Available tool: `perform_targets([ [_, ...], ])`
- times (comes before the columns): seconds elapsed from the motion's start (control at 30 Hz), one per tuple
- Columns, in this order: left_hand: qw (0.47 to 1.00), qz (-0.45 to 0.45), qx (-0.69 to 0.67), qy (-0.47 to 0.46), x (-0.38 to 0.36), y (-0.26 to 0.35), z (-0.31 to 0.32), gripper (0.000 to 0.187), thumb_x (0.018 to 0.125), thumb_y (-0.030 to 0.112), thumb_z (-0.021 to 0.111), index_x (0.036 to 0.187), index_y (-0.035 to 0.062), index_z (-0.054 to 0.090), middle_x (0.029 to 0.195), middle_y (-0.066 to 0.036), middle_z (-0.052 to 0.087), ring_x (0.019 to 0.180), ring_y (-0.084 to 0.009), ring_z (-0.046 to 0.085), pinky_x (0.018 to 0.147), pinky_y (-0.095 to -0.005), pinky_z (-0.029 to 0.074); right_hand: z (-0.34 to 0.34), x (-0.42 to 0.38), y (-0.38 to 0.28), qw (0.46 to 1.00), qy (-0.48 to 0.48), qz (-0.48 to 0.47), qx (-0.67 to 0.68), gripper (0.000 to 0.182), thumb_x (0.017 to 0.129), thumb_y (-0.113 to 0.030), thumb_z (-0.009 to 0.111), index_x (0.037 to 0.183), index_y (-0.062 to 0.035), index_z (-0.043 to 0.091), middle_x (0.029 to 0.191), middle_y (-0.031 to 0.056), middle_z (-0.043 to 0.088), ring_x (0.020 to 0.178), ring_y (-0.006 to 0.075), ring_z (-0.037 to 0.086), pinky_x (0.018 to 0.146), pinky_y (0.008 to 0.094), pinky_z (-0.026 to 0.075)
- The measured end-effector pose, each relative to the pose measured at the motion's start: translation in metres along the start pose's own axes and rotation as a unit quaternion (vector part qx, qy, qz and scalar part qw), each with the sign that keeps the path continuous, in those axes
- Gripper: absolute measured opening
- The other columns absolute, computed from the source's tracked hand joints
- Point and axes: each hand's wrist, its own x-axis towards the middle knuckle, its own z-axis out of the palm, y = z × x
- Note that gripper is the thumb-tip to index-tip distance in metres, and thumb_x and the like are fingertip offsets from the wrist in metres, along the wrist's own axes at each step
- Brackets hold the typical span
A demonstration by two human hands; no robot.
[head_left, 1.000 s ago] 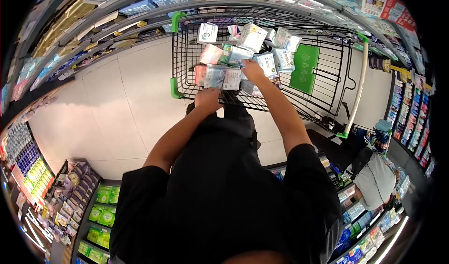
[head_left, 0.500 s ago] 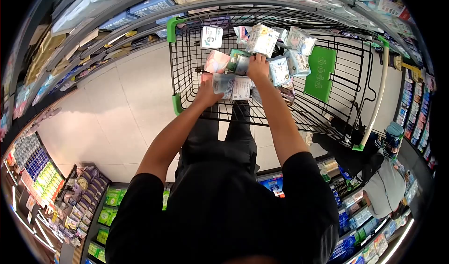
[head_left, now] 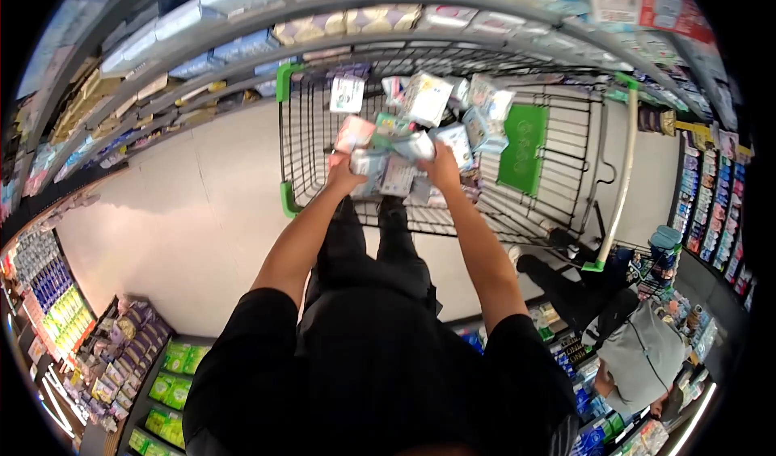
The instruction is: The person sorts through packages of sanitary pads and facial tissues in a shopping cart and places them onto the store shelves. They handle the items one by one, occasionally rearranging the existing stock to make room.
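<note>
Inside the black wire shopping cart (head_left: 566, 173) lie several small soft packs. My left hand (head_left: 345, 178) grips the left side of a grey-blue pack (head_left: 369, 165) near the cart's close edge. My right hand (head_left: 440, 169) is closed on the right end of a pale blue-and-white pack (head_left: 415, 145), which is tilted and slightly blurred. A pink pack (head_left: 354, 134) and a green pack (head_left: 391, 124) lie just beyond the two hands. Between them, closest to me, sits a white printed pack (head_left: 398, 176). A light-blue pack (head_left: 454, 143) is right of my right hand.
Shelves of packaged goods (head_left: 315, 29) run along the cart's far side. A green panel (head_left: 523, 149) is at its right end, before the handle bar (head_left: 621, 173). A person in a grey top (head_left: 643, 355) is at the lower right, near more shelves.
My right hand has lifted and tilted the pale blue-and-white pack, which lay flatter among the others before. My left hand stays at the grey-blue pack. The whole view has shifted a little.
</note>
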Motion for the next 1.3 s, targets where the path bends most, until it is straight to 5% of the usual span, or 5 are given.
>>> perform_targets([
  [0.2,0.891,-0.029,-0.453,-0.006,-0.051,0.073,-0.022,0.048,0.079,0.010,0.071,0.121,0.0047,0.047,0.105,-0.008,0.059,0.091,-0.0199,0.063,0.069,-0.0363,0.057,-0.094,-0.014,0.020,0.984,0.067,0.000,0.164,0.068,0.073,-0.033,0.079,0.124,0.0007,0.049,0.113,0.0210,0.062,0.105,0.0299,0.061,0.090,0.0360,0.046],
  [0.6,0.874,0.004,-0.485,-0.008,-0.131,0.136,0.019,0.054,0.082,0.029,0.071,0.128,0.0112,0.048,0.113,-0.008,0.058,0.099,-0.0224,0.061,0.075,-0.0434,0.053,-0.449,0.057,-0.293,0.842,0.233,-0.483,0.053,0.055,0.080,-0.036,0.070,0.122,-0.0013,0.060,0.109,0.0170,0.066,0.102,0.0260,0.062,0.090,0.0346,0.046],
  [0.73,0.863,0.070,-0.501,-0.015,-0.150,0.147,0.021,0.050,0.085,0.027,0.070,0.125,0.0065,0.050,0.106,-0.007,0.061,0.093,-0.0192,0.063,0.068,-0.0380,0.055,-0.473,0.100,-0.344,0.914,0.096,-0.383,0.097,0.052,0.082,-0.042,0.068,0.122,-0.0095,0.062,0.104,0.0136,0.069,0.093,0.0225,0.065,0.078,0.0348,0.050],
  [1.1,0.838,0.105,-0.534,0.051,-0.184,0.145,-0.003,0.049,0.087,0.022,0.069,0.127,0.0038,0.049,0.106,-0.011,0.061,0.090,-0.0185,0.063,0.059,-0.0305,0.055,-0.443,0.112,-0.371,0.813,0.282,-0.434,-0.269,0.059,0.079,-0.056,0.064,0.132,-0.0317,0.053,0.130,0.0111,0.056,0.122,0.0356,0.050,0.096,0.0553,0.041],
  [1.3,0.852,0.238,-0.447,0.135,-0.187,0.209,-0.079,0.040,0.090,0.016,0.065,0.122,-0.0001,0.048,0.109,-0.010,0.060,0.099,-0.0152,0.058,0.085,-0.0298,0.048,-0.455,0.139,-0.367,0.829,0.220,-0.432,-0.281,0.069,0.075,-0.045,0.072,0.138,-0.0383,0.044,0.131,0.0093,0.054,0.125,0.0355,0.048,0.096,0.0585,0.040],
])
